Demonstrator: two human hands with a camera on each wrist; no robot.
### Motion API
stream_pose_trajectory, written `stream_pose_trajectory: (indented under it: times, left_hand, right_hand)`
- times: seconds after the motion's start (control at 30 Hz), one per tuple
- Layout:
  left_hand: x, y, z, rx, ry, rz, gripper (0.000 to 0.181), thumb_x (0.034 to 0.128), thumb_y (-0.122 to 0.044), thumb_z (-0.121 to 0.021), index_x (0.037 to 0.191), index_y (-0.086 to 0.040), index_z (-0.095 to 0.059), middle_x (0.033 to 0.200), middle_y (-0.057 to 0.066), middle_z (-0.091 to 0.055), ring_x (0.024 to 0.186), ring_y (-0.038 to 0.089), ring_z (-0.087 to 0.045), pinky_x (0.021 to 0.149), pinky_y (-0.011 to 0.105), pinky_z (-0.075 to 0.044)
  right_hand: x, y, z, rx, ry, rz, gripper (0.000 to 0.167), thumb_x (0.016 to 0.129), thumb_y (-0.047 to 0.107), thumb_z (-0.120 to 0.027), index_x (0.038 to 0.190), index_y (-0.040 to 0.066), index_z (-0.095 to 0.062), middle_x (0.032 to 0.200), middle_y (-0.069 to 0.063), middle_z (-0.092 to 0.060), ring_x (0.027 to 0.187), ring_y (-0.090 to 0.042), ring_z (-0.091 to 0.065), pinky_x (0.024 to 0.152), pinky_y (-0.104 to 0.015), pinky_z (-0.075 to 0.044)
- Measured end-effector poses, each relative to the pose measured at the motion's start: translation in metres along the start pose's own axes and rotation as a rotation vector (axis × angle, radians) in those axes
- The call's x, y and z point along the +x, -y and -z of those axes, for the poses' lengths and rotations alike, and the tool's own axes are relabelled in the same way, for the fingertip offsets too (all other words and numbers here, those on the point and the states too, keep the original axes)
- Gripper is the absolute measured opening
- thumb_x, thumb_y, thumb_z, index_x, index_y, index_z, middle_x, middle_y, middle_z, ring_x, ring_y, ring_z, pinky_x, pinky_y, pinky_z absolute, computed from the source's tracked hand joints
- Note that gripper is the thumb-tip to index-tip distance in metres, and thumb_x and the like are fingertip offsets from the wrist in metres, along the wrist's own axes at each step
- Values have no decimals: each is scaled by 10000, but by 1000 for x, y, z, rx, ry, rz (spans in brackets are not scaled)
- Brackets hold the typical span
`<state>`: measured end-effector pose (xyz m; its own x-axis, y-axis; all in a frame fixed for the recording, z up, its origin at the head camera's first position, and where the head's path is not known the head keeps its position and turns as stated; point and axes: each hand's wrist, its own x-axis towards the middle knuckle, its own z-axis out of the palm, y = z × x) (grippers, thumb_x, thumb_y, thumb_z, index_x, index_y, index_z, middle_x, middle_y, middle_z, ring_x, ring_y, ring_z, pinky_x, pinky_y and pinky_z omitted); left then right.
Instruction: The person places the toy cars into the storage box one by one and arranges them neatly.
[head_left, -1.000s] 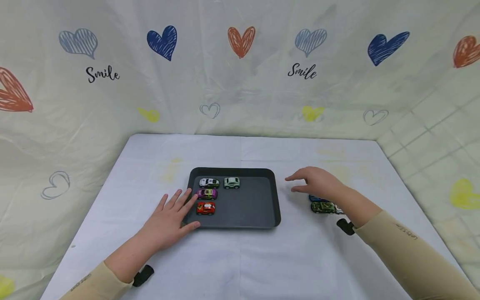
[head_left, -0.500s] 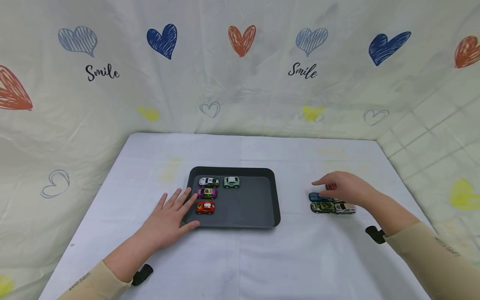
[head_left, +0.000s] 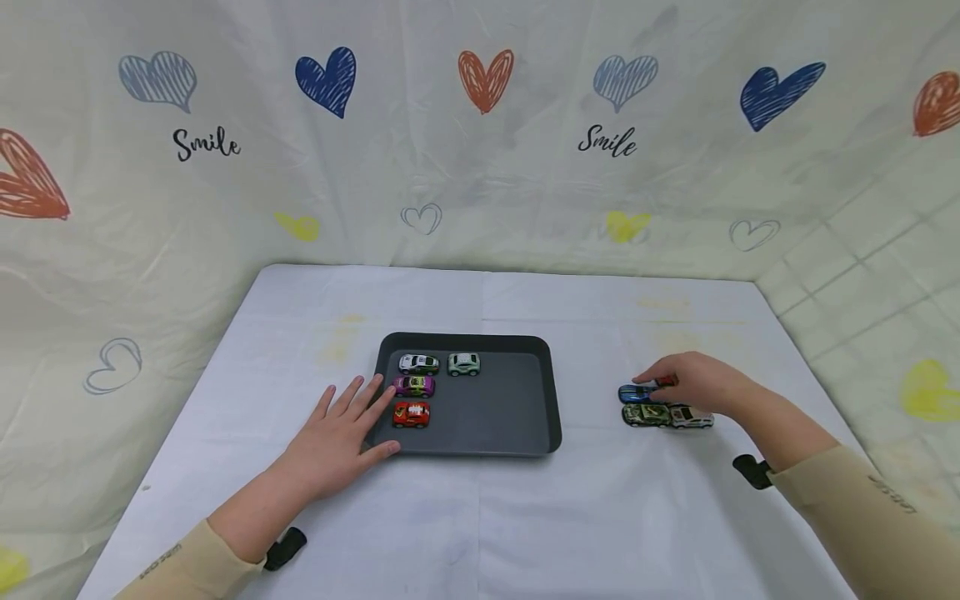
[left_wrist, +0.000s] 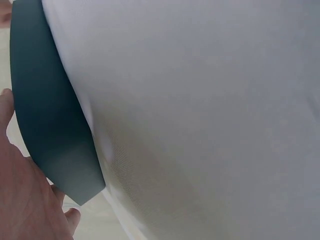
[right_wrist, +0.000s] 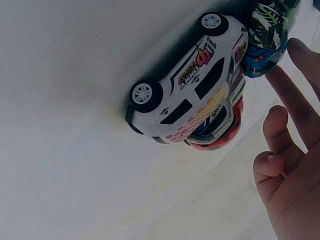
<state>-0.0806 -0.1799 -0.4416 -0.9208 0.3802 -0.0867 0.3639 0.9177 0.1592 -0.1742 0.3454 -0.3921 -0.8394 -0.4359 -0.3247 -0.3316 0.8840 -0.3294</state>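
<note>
In the head view my left hand (head_left: 330, 450) lies spread at the left side of a dark grey tray (head_left: 517, 417), fingers straight over its rim. Inside are a white toy car (head_left: 418, 364), a pale green one (head_left: 464, 364), a purple one (head_left: 414, 386) and a red one (head_left: 411, 415). My right hand (head_left: 697, 383) pinches a blue toy car (head_left: 633, 393) between thumb and finger; the car still sits among others. Right beside it are a green camouflage car (head_left: 645, 415) and a white car (head_left: 692, 417). A further red car (head_left: 666, 381) is mostly hidden behind the fingers.
A white cloth covers the table (head_left: 480, 517). Behind it hangs a pale curtain (head_left: 510, 183) with printed hearts. In the left wrist view the tray's outer wall (left_wrist: 55, 110) stands beside the left hand. The right wrist view shows a white car (right_wrist: 195, 85) close up.
My right hand has moved right from beside the tray to the cars, and its fingers have closed in on the blue car. The left hand has stayed still.
</note>
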Motion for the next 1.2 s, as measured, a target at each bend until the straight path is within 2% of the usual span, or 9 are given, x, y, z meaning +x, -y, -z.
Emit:
stream_pose_trajectory:
  times: [0.23,0.43,0.67,0.97,1.2]
  left_hand:
    - [1,0,-2,-5,11,7,842,937,-653,-511,1591,-192,-250,1655,67,-159,1513,336,-110,1196,576,-49]
    - [3,7,-12,4,-8,3,871,919,-726,-445,1595,-219,-237,1659,43,-149,1515,322,-100,1198,567,-33]
    - [1,2,-3,-5,-3,1,850,932,-677,-490,1587,-184,-265,1651,70,-175,1511,341,-119,1193,581,-60]
    - [1,1,-2,12,5,8,842,938,-661,-498,1589,-185,-256,1652,68,-171,1512,339,-118,1192,589,-73]
    - [2,1,-3,-4,1,5,846,934,-666,-500,1588,-184,-263,1651,74,-175,1511,345,-116,1190,590,-61]
  right_hand:
    - [4,-6,-5,-22,1,10,290,925,173,-709,1213,151,-733,1231,-123,-674,1158,-379,-600,899,-521,-521]
    - [4,-8,-9,-2,-6,3,287,927,173,-702,1212,165,-735,1236,-128,-673,1136,-352,-613,847,-463,-532]
    - [4,-10,-12,2,-15,6,296,930,183,-698,1225,170,-727,1231,-123,-679,1036,-246,-638,745,-357,-504]
    - [4,-11,-11,8,-52,0,295,932,192,-699,1226,191,-728,1228,-94,-676,1015,-231,-632,795,-409,-537]
    - [5,-10,-8,39,-68,4,306,927,160,-700,1231,183,-725,1202,-76,-677,797,-135,-547,670,-312,-469]
